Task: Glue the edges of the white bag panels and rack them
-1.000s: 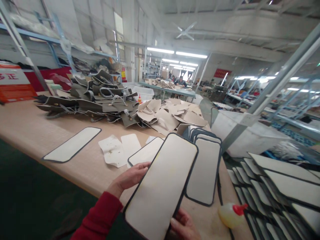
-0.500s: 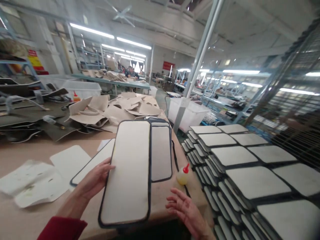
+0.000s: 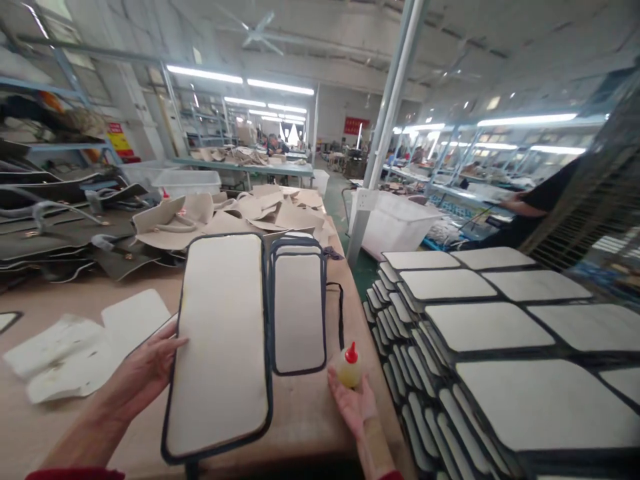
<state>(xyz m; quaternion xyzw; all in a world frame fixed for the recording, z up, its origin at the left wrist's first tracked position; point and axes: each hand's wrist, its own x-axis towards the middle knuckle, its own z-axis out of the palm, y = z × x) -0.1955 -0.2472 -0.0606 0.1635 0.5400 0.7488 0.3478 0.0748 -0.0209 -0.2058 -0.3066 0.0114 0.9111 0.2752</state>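
My left hand (image 3: 150,363) grips the left edge of a long cream panel (image 3: 223,340) with rounded corners and a dark border, thumb on its face. The panel is tilted up above the table's front edge. My right hand (image 3: 356,408) is closed around the lower part of a small squeeze bottle (image 3: 350,375) with a red nozzle cap and yellowish liquid inside. Some of its fingers are hidden by the bottle. Right beside the held panel, a small pile of similar dark-edged panels (image 3: 299,313) lies on the table.
White scrap sheets (image 3: 70,360) lie on the brown table (image 3: 305,427) at left. Beige pieces (image 3: 255,213) and dark bag pieces (image 3: 55,227) are heaped behind. Stacked bordered panels (image 3: 545,393) stand at right. A metal post (image 3: 367,193) and white bin (image 3: 393,223) stand beyond; a person's arm (image 3: 530,200) shows far right.
My right hand has moved from beside the squeeze bottle to close around it. The panel in my left hand appears further left, and the view has turned a little.
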